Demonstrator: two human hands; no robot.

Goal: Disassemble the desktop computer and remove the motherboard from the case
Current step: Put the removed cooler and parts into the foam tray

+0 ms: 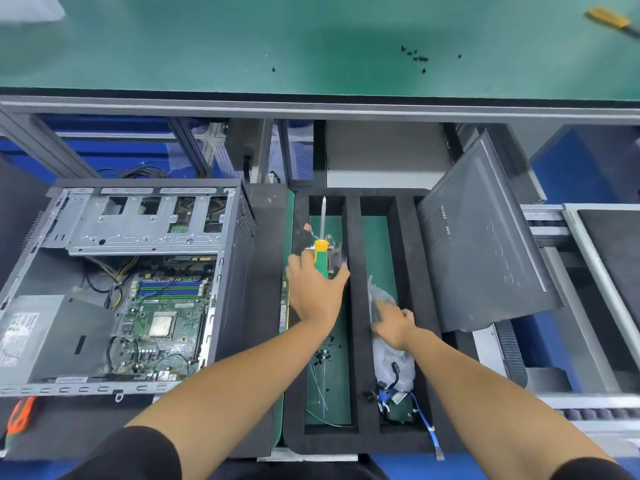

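From your head view, a green mat (pixel 311 36) covers the bench top ahead of you, with a scatter of small black screws (pixel 417 58) on it and a yellow-handled tool (pixel 609 18) at its far right edge. Below its grey aluminium edge, the lower level holds the open computer case (pixel 114 289) on your left, lying on its side; the motherboard (pixel 162 323) sits inside it, beside the grey power supply (pixel 41 337). An orange-handled tool (pixel 20 415) lies just in front of the case.

Between your arms is a black foam tray (pixel 355 306) with long compartments. Your left hand (pixel 313 289) reaches into the left compartment, fingers curled round the green-and-yellow screwdriver (pixel 321 251), its shaft pointing away from you. Your right hand (pixel 394 322) rests in the right compartment on a clear plastic bag (pixel 391 362), fingers loosely bent; whether they pinch it you cannot tell. The dark side panel (pixel 485 237) leans tilted against the tray's right side.
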